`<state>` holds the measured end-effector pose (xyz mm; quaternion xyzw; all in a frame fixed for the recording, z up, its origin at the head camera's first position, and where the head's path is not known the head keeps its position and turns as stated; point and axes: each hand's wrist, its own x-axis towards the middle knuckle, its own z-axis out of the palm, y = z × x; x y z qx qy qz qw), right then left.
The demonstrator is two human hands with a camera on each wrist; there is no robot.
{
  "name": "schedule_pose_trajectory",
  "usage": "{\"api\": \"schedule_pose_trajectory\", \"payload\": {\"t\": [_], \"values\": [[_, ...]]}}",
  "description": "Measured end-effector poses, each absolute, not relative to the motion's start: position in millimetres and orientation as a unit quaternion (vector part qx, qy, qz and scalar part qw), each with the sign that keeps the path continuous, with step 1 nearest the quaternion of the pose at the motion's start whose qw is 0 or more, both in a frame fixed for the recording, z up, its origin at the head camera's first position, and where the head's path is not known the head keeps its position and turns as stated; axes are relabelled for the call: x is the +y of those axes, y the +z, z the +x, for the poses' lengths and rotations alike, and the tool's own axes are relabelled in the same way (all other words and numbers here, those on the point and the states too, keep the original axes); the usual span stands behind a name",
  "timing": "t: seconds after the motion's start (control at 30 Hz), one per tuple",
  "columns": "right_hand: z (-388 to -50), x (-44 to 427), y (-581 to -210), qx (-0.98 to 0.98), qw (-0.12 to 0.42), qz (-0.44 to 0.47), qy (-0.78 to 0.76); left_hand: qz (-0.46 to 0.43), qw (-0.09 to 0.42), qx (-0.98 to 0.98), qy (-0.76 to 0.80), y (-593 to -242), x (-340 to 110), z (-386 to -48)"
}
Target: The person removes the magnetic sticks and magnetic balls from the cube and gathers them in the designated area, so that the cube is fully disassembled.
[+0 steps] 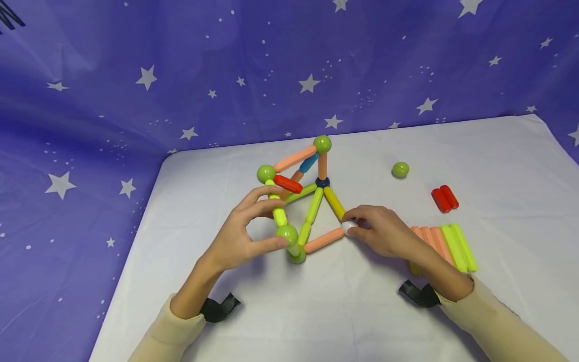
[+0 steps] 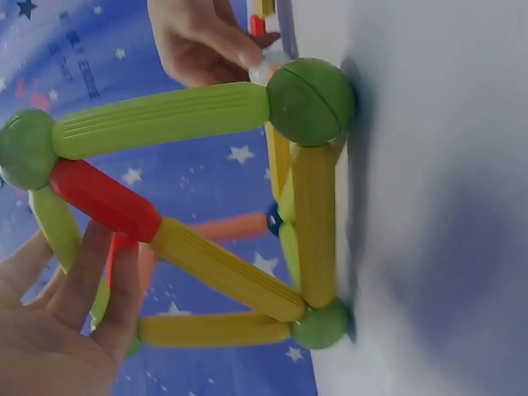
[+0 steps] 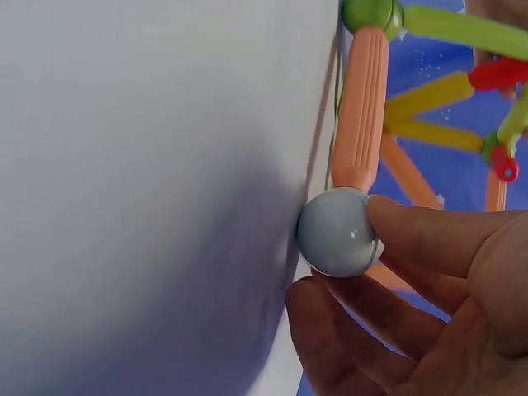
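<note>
A frame of magnetic rods and balls (image 1: 314,206) stands on the white table, with green balls at several corners. My left hand (image 1: 242,226) holds its raised left side, fingers curled behind a lime rod (image 1: 279,211) and thumb against a green ball (image 1: 287,235). In the left wrist view, fingers lie by a red rod (image 2: 107,200) joined to a yellow rod (image 2: 231,268). My right hand (image 1: 384,231) pinches a white ball (image 3: 337,233) low at the frame's right corner. An orange rod (image 3: 361,107) meets that ball, as does a yellow rod (image 1: 334,203), which leads to a dark blue ball (image 1: 322,182).
A loose green ball (image 1: 400,169) lies at the back right, with two short red rods (image 1: 445,198) nearer. Orange and lime rods (image 1: 459,246) lie in a row, partly under the right forearm. Behind the table hangs a blue star-patterned cloth (image 1: 271,65).
</note>
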<state>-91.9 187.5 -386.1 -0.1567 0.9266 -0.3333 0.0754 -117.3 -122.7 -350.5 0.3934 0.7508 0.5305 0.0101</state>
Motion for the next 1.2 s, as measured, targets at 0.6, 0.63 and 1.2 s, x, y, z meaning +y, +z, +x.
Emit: {"api": "schedule_pose_trajectory", "payload": {"t": [0.6, 0.63, 1.2], "values": [[-109.2, 194.6, -384.0, 0.929, 0.105, -0.141, -0.327, 0.394, 0.010, 0.751, 0.530, -351.7, -116.5, -95.7], [-108.9, 194.5, -384.2, 0.928, 0.104, -0.141, -0.328, 0.392, 0.003, 0.751, 0.532, -352.7, -115.3, -95.7], [-99.7, 183.4, -384.3, 0.942, 0.072, -0.138, -0.298, 0.353, -0.074, 0.758, 0.544, -362.5, -96.5, -94.2]]}}
